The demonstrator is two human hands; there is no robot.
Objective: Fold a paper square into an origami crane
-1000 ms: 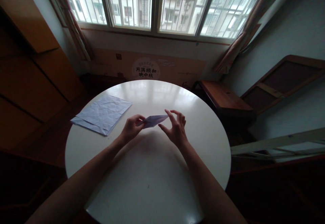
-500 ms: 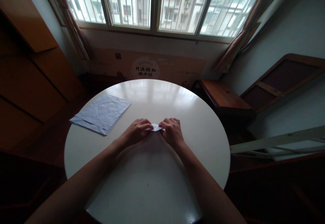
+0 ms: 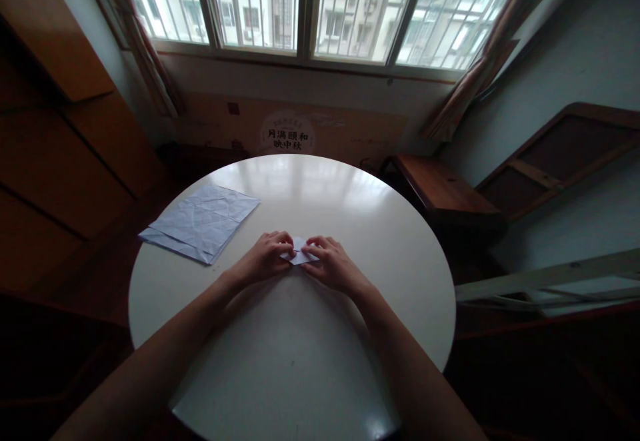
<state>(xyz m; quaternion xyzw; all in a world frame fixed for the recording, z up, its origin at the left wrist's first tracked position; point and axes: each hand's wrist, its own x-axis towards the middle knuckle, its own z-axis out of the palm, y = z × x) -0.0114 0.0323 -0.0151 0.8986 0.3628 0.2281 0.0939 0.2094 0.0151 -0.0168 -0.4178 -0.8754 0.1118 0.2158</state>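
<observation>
- A wide window with upright bars fills the top of the view, pale apartment buildings showing through it.
- On my left stands an orange-brown cabinet, dim in the shade.
- Right in front of me is a round white table, its glossy far side reflecting the daylight.
- Below the window runs a tan panel, with a pale circle and dark Chinese characters on it.
- Bunched curtains hang at both sides of the window.
- Beyond the table, to the right, is a low reddish-brown wooden bench.
- My bare forearms come in from the two lower corners and meet over the middle of the table.
- Creased bluish-white papers lie on the table's left side, well apart from my hands, one corner reaching the edge.
- My left hand is closed in a pinch, thumb and fingers on the left side of a small folded paper.
- My right hand pinches the right side, its fingertips just beside the left ones.
- That small folded paper sits between my hands, over the table's middle; I cannot tell whether it touches the surface.
- Tiny specks dot the table near the papers' closest corner.
</observation>
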